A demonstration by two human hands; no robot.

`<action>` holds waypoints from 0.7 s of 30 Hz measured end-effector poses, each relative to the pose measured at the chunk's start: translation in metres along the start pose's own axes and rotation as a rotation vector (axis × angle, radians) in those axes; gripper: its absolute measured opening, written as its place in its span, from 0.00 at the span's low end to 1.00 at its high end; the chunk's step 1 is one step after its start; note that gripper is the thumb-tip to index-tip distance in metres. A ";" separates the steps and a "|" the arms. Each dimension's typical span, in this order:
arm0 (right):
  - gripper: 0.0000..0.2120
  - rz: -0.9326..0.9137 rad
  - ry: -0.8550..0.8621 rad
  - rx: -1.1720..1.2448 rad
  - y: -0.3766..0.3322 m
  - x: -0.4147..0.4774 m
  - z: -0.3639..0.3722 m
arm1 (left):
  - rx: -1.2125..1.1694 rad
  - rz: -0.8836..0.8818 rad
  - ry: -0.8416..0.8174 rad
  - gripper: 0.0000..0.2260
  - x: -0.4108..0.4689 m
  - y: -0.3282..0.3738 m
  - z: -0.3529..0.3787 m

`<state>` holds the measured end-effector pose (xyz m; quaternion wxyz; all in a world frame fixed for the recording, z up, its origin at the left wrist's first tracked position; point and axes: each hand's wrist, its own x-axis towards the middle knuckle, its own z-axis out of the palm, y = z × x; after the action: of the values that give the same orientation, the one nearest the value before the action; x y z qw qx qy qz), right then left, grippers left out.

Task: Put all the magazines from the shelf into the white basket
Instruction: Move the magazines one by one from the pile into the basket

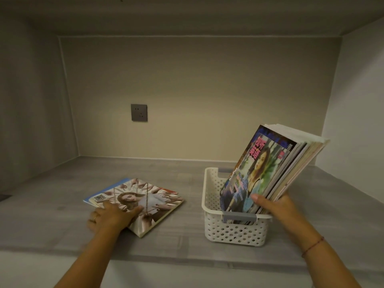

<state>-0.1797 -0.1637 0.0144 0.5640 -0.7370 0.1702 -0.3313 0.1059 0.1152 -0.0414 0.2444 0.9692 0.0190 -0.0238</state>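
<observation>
A white perforated basket point(232, 231) stands on the grey shelf, right of centre. Several magazines point(268, 169) stand upright in it, leaning to the right, and my right hand point(274, 204) grips their lower edge. Left of the basket a small stack of magazines point(149, 196) lies flat; its top cover shows a woman among many hands, and a blue one peeks out underneath. My left hand point(112, 217) rests on the stack's near corner, fingers curled around the edge of the top magazine, which is slightly raised there.
The grey shelf surface point(62, 215) sits in a recess with walls at the left, back and right, and a ceiling above. A grey wall socket point(139, 112) is on the back wall. The shelf's front edge runs just below the basket.
</observation>
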 end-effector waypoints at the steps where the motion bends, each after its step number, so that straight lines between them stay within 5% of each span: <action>1: 0.35 0.001 0.000 -0.004 -0.001 0.000 0.000 | -0.013 0.000 0.014 0.54 -0.001 -0.001 -0.001; 8: 0.32 -0.011 -0.001 -0.006 -0.002 -0.001 0.001 | -0.069 -0.009 -0.019 0.49 0.001 0.003 -0.015; 14: 0.36 -0.010 0.013 0.001 -0.001 -0.002 0.002 | -0.132 0.061 -0.098 0.35 0.005 0.001 -0.018; 21: 0.38 -0.001 -0.005 -0.033 -0.001 -0.003 0.001 | -0.371 0.119 0.061 0.17 0.002 -0.008 -0.016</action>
<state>-0.1817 -0.1607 0.0145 0.5519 -0.7471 0.1741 -0.3269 0.1082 0.1301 -0.0314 0.4190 0.9073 -0.0269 0.0239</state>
